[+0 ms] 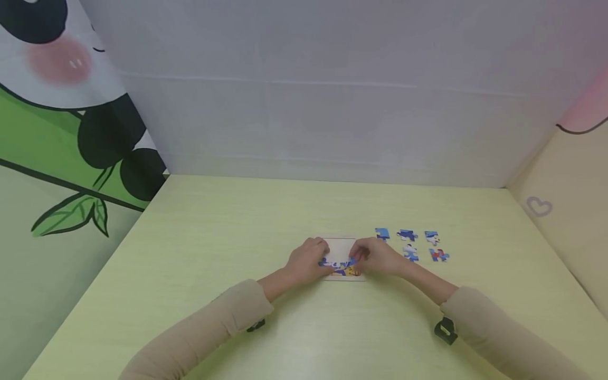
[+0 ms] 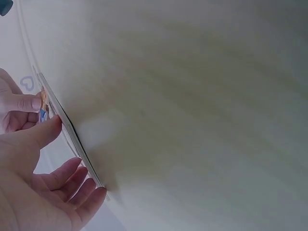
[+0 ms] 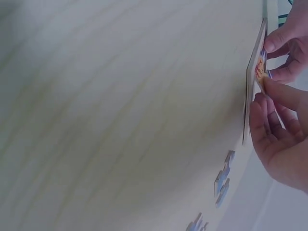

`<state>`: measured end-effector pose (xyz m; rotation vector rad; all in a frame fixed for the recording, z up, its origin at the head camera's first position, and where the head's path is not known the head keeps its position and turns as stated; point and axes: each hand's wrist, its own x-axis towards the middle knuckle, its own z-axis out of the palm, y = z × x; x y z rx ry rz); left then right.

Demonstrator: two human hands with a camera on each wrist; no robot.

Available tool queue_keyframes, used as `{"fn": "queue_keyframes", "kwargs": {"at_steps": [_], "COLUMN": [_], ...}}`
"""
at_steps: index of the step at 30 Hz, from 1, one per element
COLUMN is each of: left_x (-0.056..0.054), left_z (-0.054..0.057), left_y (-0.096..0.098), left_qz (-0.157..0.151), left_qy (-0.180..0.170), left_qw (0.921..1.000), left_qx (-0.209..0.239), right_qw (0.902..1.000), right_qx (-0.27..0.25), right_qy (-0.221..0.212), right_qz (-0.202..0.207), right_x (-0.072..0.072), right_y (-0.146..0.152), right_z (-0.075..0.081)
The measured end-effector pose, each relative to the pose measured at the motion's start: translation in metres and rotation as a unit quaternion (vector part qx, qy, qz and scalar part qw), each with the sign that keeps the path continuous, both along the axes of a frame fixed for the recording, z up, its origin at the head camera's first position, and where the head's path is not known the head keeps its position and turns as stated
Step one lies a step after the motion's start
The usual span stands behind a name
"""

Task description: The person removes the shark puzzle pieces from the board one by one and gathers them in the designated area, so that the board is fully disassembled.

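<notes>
A shallow puzzle board (image 1: pixel 339 246) with a pale rim lies flat on the table. Its lower part carries joined jigsaw pieces (image 1: pixel 340 272) in blue, white and yellow, while the upper part shows bare backing. My left hand (image 1: pixel 306 261) grips the board's left side, thumb near the lower pieces and fingers along the edge. Over the board's right side, my right hand (image 1: pixel 377 257) pinches a puzzle piece (image 3: pixel 261 77) between thumb and fingers, tilted up from the board in the right wrist view. Its fingers partly cover the piece in the head view.
Several loose puzzle pieces lie right of the board, among them a blue one (image 1: pixel 381 233), a dark blue one (image 1: pixel 407 235) and a red and blue one (image 1: pixel 439 255). The pale table (image 1: pixel 214 232) meets a white back wall (image 1: pixel 332 132) and decorated side panels.
</notes>
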<state>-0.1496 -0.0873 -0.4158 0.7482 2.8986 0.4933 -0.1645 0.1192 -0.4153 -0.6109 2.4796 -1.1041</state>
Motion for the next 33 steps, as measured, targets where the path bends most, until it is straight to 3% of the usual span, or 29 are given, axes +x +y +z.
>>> {"fn": "queue_keyframes", "kwargs": {"at_steps": [9, 22, 33], "left_x": [-0.003, -0.006, -0.004], "left_z": [0.000, 0.001, 0.002], "left_y": [-0.002, -0.014, -0.021], "left_qz": [-0.012, -0.047, -0.046], "left_qy": [-0.004, -0.026, -0.027], "left_qw": [0.9999, 0.9984, 0.9984], "left_qx": [-0.003, -0.020, -0.016], "right_qw": [0.9970, 0.9984, 0.9959], "right_qx": [-0.048, -0.047, -0.070], "right_qy": [0.045, -0.006, -0.046], "right_qz": [0.041, 0.031, 0.033], "right_x": [-0.004, 0.000, 0.013], "right_y": [0.018, 0.075, 0.086], "right_z": [0.008, 0.001, -0.004]}}
